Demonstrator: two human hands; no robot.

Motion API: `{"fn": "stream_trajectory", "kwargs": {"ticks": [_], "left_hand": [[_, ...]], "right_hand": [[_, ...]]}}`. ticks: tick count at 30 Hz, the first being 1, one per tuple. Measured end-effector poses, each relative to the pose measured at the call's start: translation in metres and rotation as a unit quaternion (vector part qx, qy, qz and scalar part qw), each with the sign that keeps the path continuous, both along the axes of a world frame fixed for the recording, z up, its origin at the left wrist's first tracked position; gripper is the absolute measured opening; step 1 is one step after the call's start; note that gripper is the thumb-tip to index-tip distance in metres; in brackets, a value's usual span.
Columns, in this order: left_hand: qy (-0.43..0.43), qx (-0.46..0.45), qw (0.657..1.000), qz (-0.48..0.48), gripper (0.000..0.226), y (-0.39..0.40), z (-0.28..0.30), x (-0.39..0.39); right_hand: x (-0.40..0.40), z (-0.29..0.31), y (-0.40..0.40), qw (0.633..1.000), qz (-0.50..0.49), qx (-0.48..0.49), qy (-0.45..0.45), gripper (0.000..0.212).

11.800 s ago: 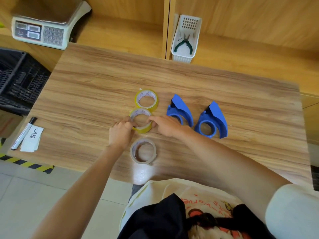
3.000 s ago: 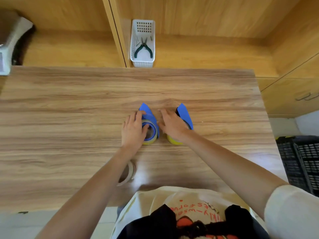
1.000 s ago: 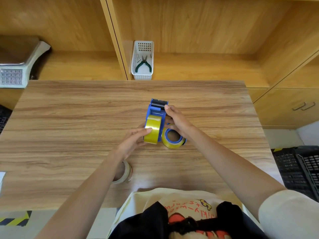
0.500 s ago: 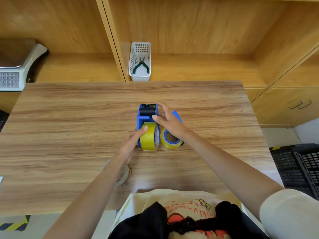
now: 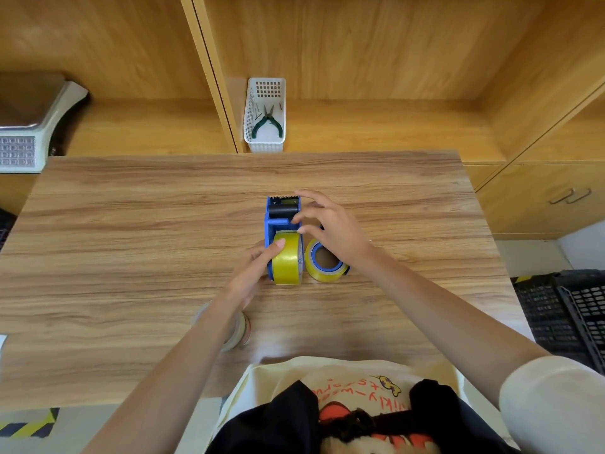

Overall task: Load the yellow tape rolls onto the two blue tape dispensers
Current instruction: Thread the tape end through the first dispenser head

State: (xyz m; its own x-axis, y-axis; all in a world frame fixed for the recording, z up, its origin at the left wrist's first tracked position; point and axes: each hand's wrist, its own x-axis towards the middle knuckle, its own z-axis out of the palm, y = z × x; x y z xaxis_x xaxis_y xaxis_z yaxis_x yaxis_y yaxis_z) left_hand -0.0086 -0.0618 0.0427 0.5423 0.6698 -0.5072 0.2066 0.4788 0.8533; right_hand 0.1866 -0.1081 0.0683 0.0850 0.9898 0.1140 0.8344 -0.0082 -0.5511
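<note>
One blue tape dispenser (image 5: 277,221) stands upright on its edge at the table's middle, with a yellow tape roll (image 5: 287,263) mounted in it. My left hand (image 5: 253,270) grips that roll and the dispenser's left side, thumb on the tape. My right hand (image 5: 330,227) hovers at the dispenser's right side, fingers spread, fingertips touching near its black roller. Under my right palm lies the second blue dispenser (image 5: 316,255) flat on the table, a yellow roll (image 5: 325,271) around its hub.
A clear tape roll (image 5: 240,332) lies under my left forearm near the table's (image 5: 131,250) front edge. A white basket (image 5: 265,126) with green pliers stands on the shelf behind. A scale (image 5: 29,126) sits at far left, black crates (image 5: 569,316) at right.
The upright dispenser has been turned slightly so its cutter faces straight away. My left thumb has slid onto the yellow roll. My right fingers have opened wider beside the roller.
</note>
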Motion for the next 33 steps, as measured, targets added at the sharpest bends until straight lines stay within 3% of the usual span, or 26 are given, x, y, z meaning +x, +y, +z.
{"fn": "stream_trajectory", "kwargs": {"ticks": [10, 15, 20, 24, 28, 33], "left_hand": [[-0.007, 0.019, 1.000, -0.007, 0.049, 0.000, -0.003, 0.000], [0.008, 0.030, 0.999, -0.013, 0.065, 0.002, -0.009, 0.001], [0.032, 0.046, 0.998, -0.033, 0.060, 0.003, -0.018, 0.003], [0.027, 0.038, 0.998, -0.038, 0.058, 0.002, -0.014, 0.004], [0.004, 0.041, 0.998, -0.052, 0.068, -0.002, -0.002, 0.002], [-0.031, -0.026, 0.997, -0.067, 0.060, -0.003, 0.006, -0.001]], "right_hand": [[-0.001, 0.010, 0.003, 0.999, -0.004, -0.041, -0.035, 0.011], [-0.002, 0.012, 0.002, 0.989, 0.024, -0.007, -0.146, 0.014], [-0.004, 0.011, 0.008, 0.970, 0.037, 0.027, -0.238, 0.015], [-0.003, 0.014, 0.007, 0.976, 0.048, 0.015, -0.214, 0.016], [0.002, 0.020, 0.007, 0.990, 0.037, -0.048, -0.125, 0.017], [0.008, 0.020, 0.007, 0.997, 0.035, -0.052, -0.046, 0.015]]}}
